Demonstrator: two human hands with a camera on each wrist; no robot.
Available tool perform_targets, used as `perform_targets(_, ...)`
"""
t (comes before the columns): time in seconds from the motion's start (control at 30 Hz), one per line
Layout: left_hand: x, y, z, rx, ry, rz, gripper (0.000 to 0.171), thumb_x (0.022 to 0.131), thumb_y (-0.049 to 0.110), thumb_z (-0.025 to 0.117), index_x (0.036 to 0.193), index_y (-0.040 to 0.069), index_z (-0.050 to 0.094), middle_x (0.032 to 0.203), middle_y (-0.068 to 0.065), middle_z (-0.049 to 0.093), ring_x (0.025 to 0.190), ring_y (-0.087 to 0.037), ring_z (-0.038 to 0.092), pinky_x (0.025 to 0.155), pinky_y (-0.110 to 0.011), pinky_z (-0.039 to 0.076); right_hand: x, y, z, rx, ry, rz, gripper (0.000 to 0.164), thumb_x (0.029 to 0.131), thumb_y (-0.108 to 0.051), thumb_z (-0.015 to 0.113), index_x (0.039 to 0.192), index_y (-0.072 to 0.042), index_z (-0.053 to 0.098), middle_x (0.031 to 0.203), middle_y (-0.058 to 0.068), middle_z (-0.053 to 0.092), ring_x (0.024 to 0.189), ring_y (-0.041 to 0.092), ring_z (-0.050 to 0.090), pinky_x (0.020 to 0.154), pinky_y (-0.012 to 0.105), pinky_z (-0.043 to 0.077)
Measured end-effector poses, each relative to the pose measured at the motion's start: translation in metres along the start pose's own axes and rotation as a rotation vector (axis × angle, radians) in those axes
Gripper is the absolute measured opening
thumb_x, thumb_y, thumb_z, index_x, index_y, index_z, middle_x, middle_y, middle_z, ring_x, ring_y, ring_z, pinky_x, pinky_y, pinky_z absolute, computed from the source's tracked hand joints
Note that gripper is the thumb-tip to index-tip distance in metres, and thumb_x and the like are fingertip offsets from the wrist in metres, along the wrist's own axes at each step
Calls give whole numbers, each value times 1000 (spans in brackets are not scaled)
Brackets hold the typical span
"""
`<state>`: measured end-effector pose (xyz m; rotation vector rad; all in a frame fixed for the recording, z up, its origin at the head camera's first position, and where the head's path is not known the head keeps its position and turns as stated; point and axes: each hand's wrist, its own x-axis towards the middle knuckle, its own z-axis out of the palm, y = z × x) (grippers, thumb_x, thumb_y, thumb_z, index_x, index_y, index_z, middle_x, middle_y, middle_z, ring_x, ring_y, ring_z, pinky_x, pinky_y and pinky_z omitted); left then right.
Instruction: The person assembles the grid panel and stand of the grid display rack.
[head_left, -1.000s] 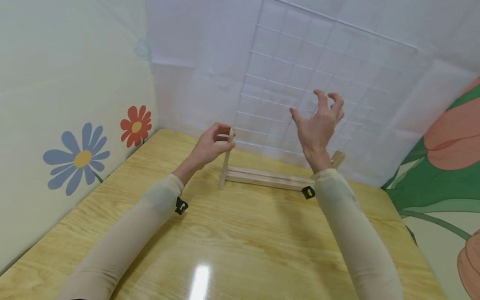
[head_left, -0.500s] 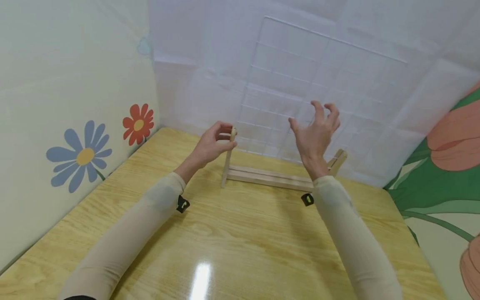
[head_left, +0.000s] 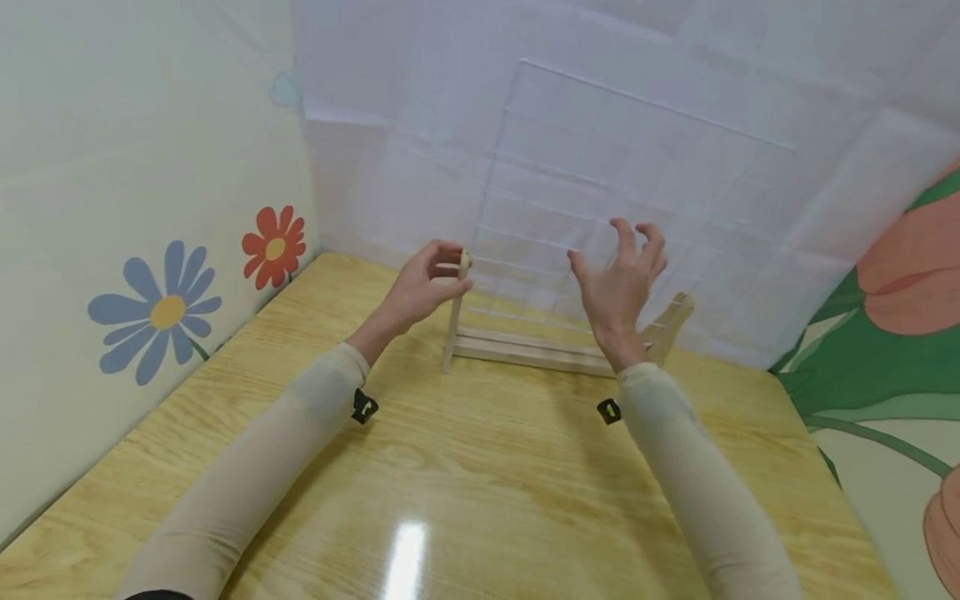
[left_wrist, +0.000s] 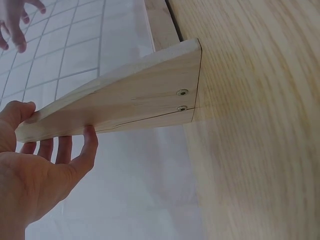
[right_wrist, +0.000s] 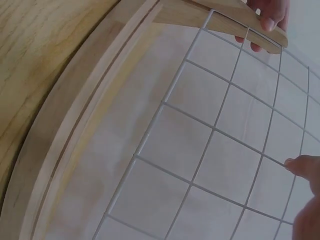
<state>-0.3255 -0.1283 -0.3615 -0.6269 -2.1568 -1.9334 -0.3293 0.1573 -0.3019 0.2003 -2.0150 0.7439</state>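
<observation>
Pinching the top of one upright post (head_left: 454,315), the left hand (head_left: 422,289) steadies one wooden stand (head_left: 540,350) lying crosswise on the table (head_left: 465,467); the right hand (head_left: 619,279) hovers spread before one wire grid (head_left: 637,167). Left wrist view: fingers (left_wrist: 90,145) curl around the post (left_wrist: 125,97). Right wrist view: a fingertip (right_wrist: 302,165) nearly touches the grid (right_wrist: 200,150).

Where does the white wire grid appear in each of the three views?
Head: the white wire grid stands upright at centre, in the wooden stand.
Left wrist: it fills the upper left corner.
Right wrist: it covers the centre and right.
Shared landmark: the stand's end piece, pinched by the left hand.
</observation>
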Motion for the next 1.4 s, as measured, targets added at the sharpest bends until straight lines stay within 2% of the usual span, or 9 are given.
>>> perform_targets(0.33,-4,0,-4,-3,0,-13,50,95,8,74,139,4,49,136,-13,56,123,-32,55,97,-48,51,-24,5,12,1,-39,6,61,79,-34,90,129,-12,63,138,11,39,128,37,36,74,42,56)
perform_targets(0.67,-4,4,-7,6,-6,-26,54,95,4,71,142,0,45,140,-19,52,126,-36,52,99,-50,49,-35,6,16,13,-26,-26,61,78,-30,92,128,-10,62,139,16,40,129,38,35,77,44,58)
perform_targets(0.87,-1,5,0,4,-37,-33,54,96,3,70,143,-1,44,140,-20,51,127,-37,51,99,-50,49,-42,12,11,6,-11,-14,62,76,-25,93,127,-10,63,138,16,41,129,38,36,76,43,58)
perform_targets(1.07,-2,4,7,-7,-50,-12,54,95,9,74,141,3,47,138,-16,54,124,-33,53,97,-49,51,-50,17,5,8,12,-3,61,77,-24,93,128,-9,62,139,16,41,130,38,36,77,43,57)
perform_targets(1.17,-8,2,7,-1,-41,-10,52,95,12,75,139,5,49,136,-13,56,123,-31,55,96,-49,52,-57,18,3,18,-28,-11,63,81,-26,89,134,-11,59,144,14,37,136,36,31,82,43,56)
perform_targets(1.27,-17,1,6,33,-42,-13,52,95,14,75,139,5,49,135,-13,57,123,-31,55,98,-50,51,-69,20,-8,24,-129,-47,68,87,-23,83,146,-13,51,153,13,30,145,32,21,95,47,51)
perform_targets(1.33,-24,0,5,102,-53,-5,53,96,16,74,140,4,47,135,-15,57,123,-32,55,99,-51,49,-79,20,-23,42,-222,-67,74,90,-21,79,154,-14,43,160,12,24,149,31,15,105,54,42)
perform_targets(1.4,-34,3,1,256,-60,25,57,97,22,73,144,5,45,137,-15,55,126,-32,53,102,-51,46,-88,17,-44,75,-309,-68,81,91,-20,77,160,-14,33,165,12,19,151,30,13,111,58,33)
